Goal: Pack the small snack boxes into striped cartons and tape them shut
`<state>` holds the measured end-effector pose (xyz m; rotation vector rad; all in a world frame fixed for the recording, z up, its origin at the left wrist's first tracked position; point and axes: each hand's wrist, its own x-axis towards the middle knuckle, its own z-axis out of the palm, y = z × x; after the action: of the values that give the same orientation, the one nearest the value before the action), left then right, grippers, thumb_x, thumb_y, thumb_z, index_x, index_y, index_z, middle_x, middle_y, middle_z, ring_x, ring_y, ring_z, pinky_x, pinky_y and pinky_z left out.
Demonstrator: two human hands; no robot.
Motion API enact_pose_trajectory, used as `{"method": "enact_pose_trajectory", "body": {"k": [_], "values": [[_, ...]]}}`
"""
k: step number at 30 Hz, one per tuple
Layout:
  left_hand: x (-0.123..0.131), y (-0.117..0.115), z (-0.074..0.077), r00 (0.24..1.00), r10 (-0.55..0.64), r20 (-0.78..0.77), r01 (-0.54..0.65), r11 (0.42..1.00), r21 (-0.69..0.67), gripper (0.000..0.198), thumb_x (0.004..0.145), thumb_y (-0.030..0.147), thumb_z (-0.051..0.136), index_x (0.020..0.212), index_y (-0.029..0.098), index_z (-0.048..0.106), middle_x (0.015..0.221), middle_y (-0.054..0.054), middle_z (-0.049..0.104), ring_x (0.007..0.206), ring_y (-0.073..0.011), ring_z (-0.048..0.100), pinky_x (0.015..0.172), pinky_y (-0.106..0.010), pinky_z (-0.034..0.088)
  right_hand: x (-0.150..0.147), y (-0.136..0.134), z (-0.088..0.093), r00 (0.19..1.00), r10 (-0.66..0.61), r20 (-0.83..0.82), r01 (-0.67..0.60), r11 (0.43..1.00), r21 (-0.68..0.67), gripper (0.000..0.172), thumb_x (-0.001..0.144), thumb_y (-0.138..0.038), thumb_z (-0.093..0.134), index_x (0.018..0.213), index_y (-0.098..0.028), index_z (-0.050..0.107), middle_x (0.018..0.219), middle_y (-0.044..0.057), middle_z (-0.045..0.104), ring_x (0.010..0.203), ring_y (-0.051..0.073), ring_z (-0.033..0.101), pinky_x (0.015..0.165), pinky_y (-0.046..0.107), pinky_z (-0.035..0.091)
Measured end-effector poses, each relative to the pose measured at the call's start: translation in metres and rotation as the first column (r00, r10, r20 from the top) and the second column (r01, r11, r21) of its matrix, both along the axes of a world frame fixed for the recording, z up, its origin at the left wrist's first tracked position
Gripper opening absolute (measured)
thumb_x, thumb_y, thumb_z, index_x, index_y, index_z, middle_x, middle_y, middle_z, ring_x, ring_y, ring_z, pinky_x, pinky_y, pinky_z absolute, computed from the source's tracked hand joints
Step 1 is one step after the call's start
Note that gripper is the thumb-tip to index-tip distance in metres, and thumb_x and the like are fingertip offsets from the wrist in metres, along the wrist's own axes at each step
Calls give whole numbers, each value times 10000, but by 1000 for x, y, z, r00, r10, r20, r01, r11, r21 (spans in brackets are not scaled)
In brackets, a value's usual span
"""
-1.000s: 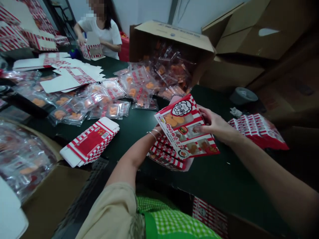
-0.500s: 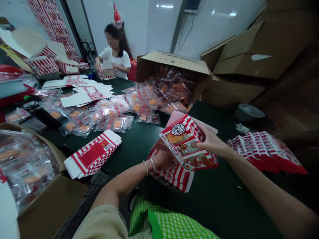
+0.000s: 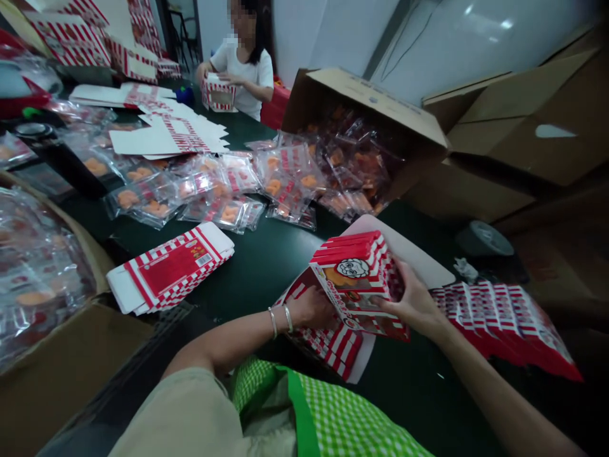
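My right hand [image 3: 412, 301] is wrapped round the right end of a stack of red-and-white striped cartons [image 3: 354, 270], which has a drawn face on its front. Thumb and fingers press on the stack from both sides. Below and left of it, my left hand [image 3: 316, 309], with two bangles on the wrist, reaches into an open striped box [image 3: 361, 365]. More striped packs [image 3: 333, 349] lie in that box. The fingertips of my left hand are hidden behind the stack. The box's pale lid flap [image 3: 428, 260] spreads out behind the stack.
Flat striped cartons [image 3: 171, 266] lie at left. Bagged snacks [image 3: 228, 209] cover the table's middle and spill from a cardboard box [image 3: 375, 95]. Another full box [image 3: 90, 343] is at near left, folded cartons [image 3: 504, 324] at right. A person [image 3: 242, 70] handles a carton across the table.
The view has shifted downward. The stack in my right hand is tilted back, showing more of its top edges, and the pale flap shows wider behind it. My left hand stays in the box.
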<state>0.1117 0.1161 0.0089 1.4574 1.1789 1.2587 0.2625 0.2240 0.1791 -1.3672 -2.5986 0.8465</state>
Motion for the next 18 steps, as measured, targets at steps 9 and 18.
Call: {"method": "enact_pose_trajectory", "body": {"k": [9, 18], "values": [[-19, -30, 6, 937, 16, -348, 24, 993, 112, 405, 745, 263, 676, 1135, 162, 631, 1296, -203, 574, 1311, -383, 396, 1144, -520, 144, -10, -8, -2, 938, 115, 328, -169, 975, 143, 1042, 608, -543, 696, 1448, -135, 231, 1346, 224, 481, 1202, 404, 499, 994, 540, 429], [-43, -23, 17, 846, -13, -533, 91, 988, 121, 203, 773, 258, 644, 946, 158, 680, 1088, -176, 660, 1131, -347, 539, 1040, -483, 342, -13, -21, -11, 905, 99, 414, -198, 959, 202, 1052, 635, -572, 661, 1451, -123, 174, 1336, 235, 445, 1169, 396, 499, 936, 528, 463]]}}
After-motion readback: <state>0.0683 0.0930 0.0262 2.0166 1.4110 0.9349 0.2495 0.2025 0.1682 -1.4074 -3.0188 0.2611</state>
